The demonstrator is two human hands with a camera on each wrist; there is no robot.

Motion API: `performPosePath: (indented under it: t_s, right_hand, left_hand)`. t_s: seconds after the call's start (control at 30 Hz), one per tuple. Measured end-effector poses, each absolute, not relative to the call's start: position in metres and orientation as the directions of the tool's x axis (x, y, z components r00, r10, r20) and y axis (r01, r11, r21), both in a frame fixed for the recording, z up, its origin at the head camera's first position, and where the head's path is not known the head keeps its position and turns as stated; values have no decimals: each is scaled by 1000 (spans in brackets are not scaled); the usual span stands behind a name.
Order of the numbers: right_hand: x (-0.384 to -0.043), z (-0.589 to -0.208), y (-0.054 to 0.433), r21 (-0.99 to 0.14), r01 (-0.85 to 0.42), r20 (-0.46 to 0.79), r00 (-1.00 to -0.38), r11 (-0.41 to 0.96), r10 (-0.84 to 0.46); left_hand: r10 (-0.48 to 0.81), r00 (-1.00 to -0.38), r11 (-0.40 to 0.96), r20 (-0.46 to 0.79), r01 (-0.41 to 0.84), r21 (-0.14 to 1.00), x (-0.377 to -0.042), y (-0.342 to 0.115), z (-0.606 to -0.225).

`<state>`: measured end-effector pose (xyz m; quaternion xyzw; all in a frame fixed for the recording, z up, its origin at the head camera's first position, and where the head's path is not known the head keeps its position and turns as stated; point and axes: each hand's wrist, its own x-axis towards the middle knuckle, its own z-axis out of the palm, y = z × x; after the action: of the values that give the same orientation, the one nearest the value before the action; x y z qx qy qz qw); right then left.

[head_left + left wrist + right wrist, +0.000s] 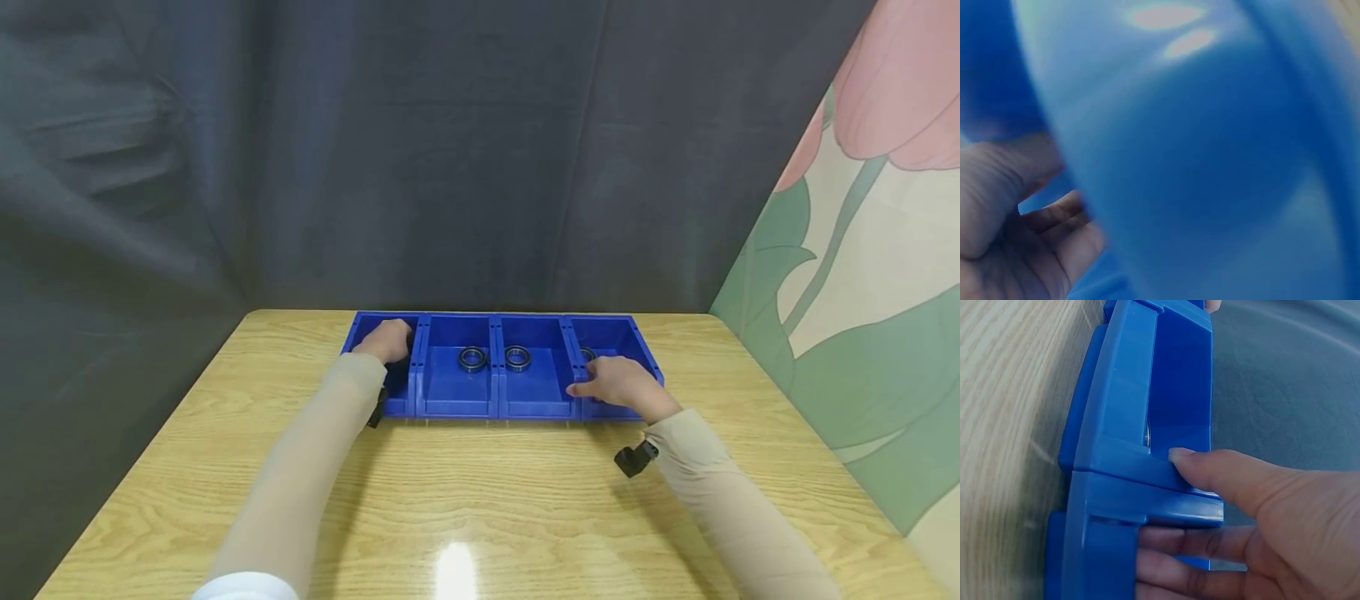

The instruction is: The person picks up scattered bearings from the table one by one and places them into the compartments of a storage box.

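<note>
A row of several joined blue bins [460, 408] stands on the wooden table. My left hand [385, 341] reaches into the leftmost bin, close to its right wall. In the left wrist view its thumb and fingers run behind a blue bin wall [1210, 137], so the fingertips and anything between them are hidden. My right hand [621, 383] is over the rightmost bin. Its thumb lies across the divider [1141, 459], while its extended fingers [1172, 572] dip into that bin beside a ring bearing [588, 354]. Each middle bin holds one ring bearing, a left one [472, 359] and a right one [517, 358].
The wooden table [480, 483] extends in front of the bins and to both sides. A dark curtain [450, 167] hangs behind them. At the right is a wall with a flower pattern [885, 275]. A black wrist camera [636, 458] sticks out below the right wrist.
</note>
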<state>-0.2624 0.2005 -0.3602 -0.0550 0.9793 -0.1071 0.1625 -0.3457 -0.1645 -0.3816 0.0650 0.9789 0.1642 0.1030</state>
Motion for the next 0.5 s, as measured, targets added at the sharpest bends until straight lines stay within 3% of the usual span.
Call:
performPosePath:
  t_s: [0.5]
  right_hand:
    - [-264,-357,201,-274,-88,-323,-929,958,-178]
  left_hand:
    - [254,-963,916,-91,209,342,-332,-188,-314]
